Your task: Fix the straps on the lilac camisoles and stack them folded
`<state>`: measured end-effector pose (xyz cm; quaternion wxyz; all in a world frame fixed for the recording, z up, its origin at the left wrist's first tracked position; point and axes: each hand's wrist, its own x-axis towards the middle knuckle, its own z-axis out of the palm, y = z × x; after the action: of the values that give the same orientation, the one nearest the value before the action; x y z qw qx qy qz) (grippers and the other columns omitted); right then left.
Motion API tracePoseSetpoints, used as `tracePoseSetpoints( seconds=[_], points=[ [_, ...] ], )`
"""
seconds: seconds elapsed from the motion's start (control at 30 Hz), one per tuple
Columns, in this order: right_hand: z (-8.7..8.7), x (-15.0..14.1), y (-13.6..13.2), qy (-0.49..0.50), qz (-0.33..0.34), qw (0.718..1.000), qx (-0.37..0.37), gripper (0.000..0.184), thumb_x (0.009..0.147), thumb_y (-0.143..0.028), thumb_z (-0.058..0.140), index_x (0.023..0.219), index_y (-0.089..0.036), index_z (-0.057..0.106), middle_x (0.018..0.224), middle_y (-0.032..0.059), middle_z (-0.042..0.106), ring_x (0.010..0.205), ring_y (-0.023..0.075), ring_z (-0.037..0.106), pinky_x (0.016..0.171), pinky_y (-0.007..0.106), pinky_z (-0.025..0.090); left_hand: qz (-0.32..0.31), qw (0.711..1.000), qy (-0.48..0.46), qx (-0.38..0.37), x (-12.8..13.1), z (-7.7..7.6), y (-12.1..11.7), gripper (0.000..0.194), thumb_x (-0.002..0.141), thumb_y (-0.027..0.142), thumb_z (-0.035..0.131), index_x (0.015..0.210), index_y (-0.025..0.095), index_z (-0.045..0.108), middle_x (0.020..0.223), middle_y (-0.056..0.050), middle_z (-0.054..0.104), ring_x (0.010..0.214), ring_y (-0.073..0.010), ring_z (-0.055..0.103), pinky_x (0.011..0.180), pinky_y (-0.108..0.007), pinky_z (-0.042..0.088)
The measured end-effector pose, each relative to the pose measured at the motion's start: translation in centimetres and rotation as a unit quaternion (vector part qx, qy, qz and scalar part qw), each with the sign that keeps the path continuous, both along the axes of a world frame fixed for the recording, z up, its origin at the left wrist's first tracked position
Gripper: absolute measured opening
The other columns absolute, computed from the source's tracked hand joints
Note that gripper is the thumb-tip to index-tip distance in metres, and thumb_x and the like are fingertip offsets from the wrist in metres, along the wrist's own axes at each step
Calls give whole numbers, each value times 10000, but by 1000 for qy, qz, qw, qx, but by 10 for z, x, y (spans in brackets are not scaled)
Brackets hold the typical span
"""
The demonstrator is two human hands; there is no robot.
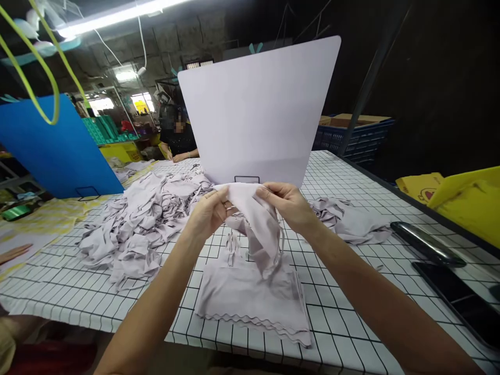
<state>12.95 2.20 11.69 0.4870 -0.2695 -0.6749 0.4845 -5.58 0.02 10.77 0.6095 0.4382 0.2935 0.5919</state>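
A pale cloth (pixel 258 219) is pinched at its top edge by both closed hands, left (pixel 209 211) and right (pixel 287 203), so it hangs above the stack (pixel 250 297).

A pale lilac fabric piece (pixel 260 224) hung between the left hand (pixel 209 213) and the right hand (pixel 287 205), raised above the counter (pixel 351 333). Its top edge was pinched and stretched flat between the fingers (pixel 222 195) of both hands, while the rest drooped in soft folds toward 6 o'clock, with thin straps trailing from its lower end. The cloth looked thin, matte and unprinted. Directly beneath it, at 6 o'clock, lay a neat stack of matching fabric pieces (pixel 250 299), flat on the counter with scalloped near edges. The hanging end of the held piece touched the top of that stack.
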Motion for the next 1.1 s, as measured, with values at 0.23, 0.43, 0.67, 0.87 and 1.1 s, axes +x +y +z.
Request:
tracePoseSetpoints(
  seconds=[0.23, 0.43, 0.67, 0.87, 1.1],
  points=[
    [-4, 2, 21, -15, -105, 994, 34, 426, 782, -591, 700, 704, -177, 637, 632, -11, 523, 589, 117, 436, 507, 245, 342, 100, 991, 55, -66, 13, -29, 9, 406, 577, 88, 806, 942, 147, 638, 681, -1, 694, 583, -130, 648, 651, -267, 546],
    [-10, 1, 19, -73, -74, 993, 48, 423, 815, -588, 655, 726, -174, 665, 656, 1, 560, 607, 126, 473, 530, 249, 373, 54, 995, 44, -73, 36, -40, 3, 524, 690, 212, 811, 1161, 187, 582, 858, -54, 738, 749, -184, 704, 713, -320, 568],
    [-8, 16, 26, -45, -126, 991, 23, 406, 725, -571, 745, 702, -170, 684, 680, 0, 588, 641, 126, 490, 550, 248, 389, 72, 991, 12, -114, 25, -51, 14, 336, 580, 41, 713, 900, 143, 694, 704, -10, 712, 545, -119, 621, 506, -207, 464],
    [-10, 22, 37, -22, -96, 993, -62, 445, 625, -577, 830, 784, -170, 751, 755, 23, 687, 652, 128, 552, 538, 241, 436, 64, 990, 14, -126, 18, -57, 16, 214, 624, 175, 857, 781, 125, 720, 696, -31, 709, 561, -125, 632, 522, -225, 502],
    [-5, 28, 45, -167, 19, 984, -64, 329, 655, -470, 841, 696, -155, 755, 627, 10, 652, 551, 92, 520, 467, 222, 370, 77, 988, 121, -59, -8, -50, 26, 225, 648, 135, 850, 848, 136, 745, 772, -46, 735, 674, -136, 654, 649, -230, 521]
  ],
)
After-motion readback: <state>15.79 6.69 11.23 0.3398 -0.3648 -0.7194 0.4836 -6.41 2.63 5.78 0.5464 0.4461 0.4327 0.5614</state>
